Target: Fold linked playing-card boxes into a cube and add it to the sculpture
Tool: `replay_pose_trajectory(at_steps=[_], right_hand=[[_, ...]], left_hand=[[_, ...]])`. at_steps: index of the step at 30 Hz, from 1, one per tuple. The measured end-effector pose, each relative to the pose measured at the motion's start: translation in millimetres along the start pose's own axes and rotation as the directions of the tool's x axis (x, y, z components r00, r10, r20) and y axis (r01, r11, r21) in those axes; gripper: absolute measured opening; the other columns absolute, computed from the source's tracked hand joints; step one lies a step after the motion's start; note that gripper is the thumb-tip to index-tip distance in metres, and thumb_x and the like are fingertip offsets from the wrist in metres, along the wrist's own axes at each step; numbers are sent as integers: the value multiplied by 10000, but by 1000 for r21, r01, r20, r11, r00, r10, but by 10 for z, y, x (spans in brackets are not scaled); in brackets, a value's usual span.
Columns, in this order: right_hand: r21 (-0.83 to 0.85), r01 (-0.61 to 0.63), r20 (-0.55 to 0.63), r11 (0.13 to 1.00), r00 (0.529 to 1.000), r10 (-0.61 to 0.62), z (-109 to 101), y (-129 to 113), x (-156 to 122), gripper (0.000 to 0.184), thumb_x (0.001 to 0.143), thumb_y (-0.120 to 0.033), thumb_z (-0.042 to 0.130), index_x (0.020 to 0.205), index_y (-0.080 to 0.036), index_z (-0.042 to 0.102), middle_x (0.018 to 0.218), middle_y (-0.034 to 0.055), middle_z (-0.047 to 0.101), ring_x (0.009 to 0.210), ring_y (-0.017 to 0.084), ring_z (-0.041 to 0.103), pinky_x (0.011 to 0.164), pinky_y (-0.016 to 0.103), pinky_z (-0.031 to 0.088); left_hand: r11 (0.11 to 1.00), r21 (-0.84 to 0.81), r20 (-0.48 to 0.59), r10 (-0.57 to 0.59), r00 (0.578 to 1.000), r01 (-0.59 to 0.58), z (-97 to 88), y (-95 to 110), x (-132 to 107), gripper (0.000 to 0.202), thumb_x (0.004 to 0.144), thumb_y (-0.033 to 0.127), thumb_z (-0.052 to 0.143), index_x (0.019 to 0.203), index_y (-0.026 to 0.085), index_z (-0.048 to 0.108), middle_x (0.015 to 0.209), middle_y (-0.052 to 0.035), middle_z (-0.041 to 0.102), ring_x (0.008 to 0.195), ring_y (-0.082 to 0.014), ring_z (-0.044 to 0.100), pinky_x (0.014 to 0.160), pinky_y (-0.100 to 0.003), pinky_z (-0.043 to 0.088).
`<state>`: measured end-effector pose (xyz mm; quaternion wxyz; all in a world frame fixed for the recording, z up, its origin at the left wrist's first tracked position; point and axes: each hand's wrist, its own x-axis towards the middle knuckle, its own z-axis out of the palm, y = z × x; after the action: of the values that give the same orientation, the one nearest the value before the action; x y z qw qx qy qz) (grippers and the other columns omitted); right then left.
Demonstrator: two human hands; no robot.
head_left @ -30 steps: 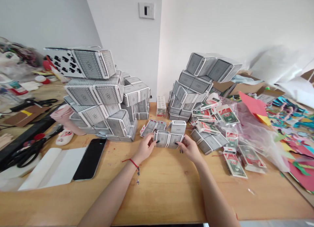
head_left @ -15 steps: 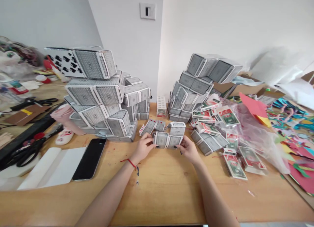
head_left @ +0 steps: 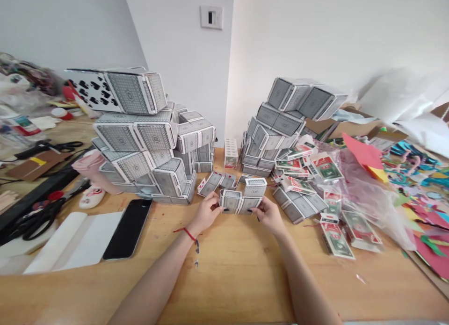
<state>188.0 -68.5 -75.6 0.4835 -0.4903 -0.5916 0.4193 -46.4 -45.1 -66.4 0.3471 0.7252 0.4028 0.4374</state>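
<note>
Between my two hands, just above or on the table, is a folded playing-card piece [head_left: 241, 202] with grey patterned backs and one card standing up at its right. My left hand [head_left: 207, 212], with a red string bracelet at the wrist, pinches its left end. My right hand [head_left: 268, 216] pinches the right end, dark thumbnail in front. Behind it lies another folded-card piece [head_left: 216, 181] showing some red pips. To the left rises a stack of card blocks [head_left: 140, 133]. A second card-block stack [head_left: 277, 124] leans at the right.
A phone [head_left: 128, 229] and an open notebook [head_left: 75, 241] lie at the left, near black scissors [head_left: 45, 217]. Card packs [head_left: 335, 236], a plastic bag [head_left: 372, 203] and coloured paper scraps [head_left: 430, 222] cover the right. A pack of cards [head_left: 230, 153] stands by the wall.
The upright card at the right of the held piece has shifted slightly, showing more of the folded cards behind it. Both hands keep their grip in nearly the same place.
</note>
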Motion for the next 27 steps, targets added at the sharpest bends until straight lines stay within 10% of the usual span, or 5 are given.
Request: replay_pose_trajectory(at_steps=[8,14,20,27], right_hand=[[138,11,-72,990,997,-1,-92,-117,14,303,760,-381,635,984,-192,560,586,-28,540,480,121,500,455,259,450],[55,36,-140,998,990,-28,-117,-100,20,318,769,-404,613,998,-186,584,639,-3,562,518,128,505,468,269,461],[-122,55,-317,991,944,-91,71,-163,-15,783,696,-428,671,1350,-232,289,1225,128,492,977,219,549,761,366,513],[-412,26,-393,911,897,-204,532,-295,-164,1133,600,-495,726,1428,-124,48,1388,220,305,1282,359,301,1034,541,250]], left_hand=[[992,119,-3,53,999,-52,-34,13,-54,24,746,170,593,762,165,610,798,-14,475,747,-135,498,671,-251,439],[967,255,-30,26,999,-17,11,-11,-87,644,632,244,740,1217,214,474,1133,-79,431,1086,-228,484,942,-374,428],[966,259,13,-2,1000,-2,62,6,-60,658,670,227,714,1246,217,396,1217,-100,505,1161,-262,484,975,-451,405],[937,341,-26,89,996,-75,136,210,-141,540,740,278,646,1220,189,415,1195,-115,532,1131,-253,512,931,-421,453]])
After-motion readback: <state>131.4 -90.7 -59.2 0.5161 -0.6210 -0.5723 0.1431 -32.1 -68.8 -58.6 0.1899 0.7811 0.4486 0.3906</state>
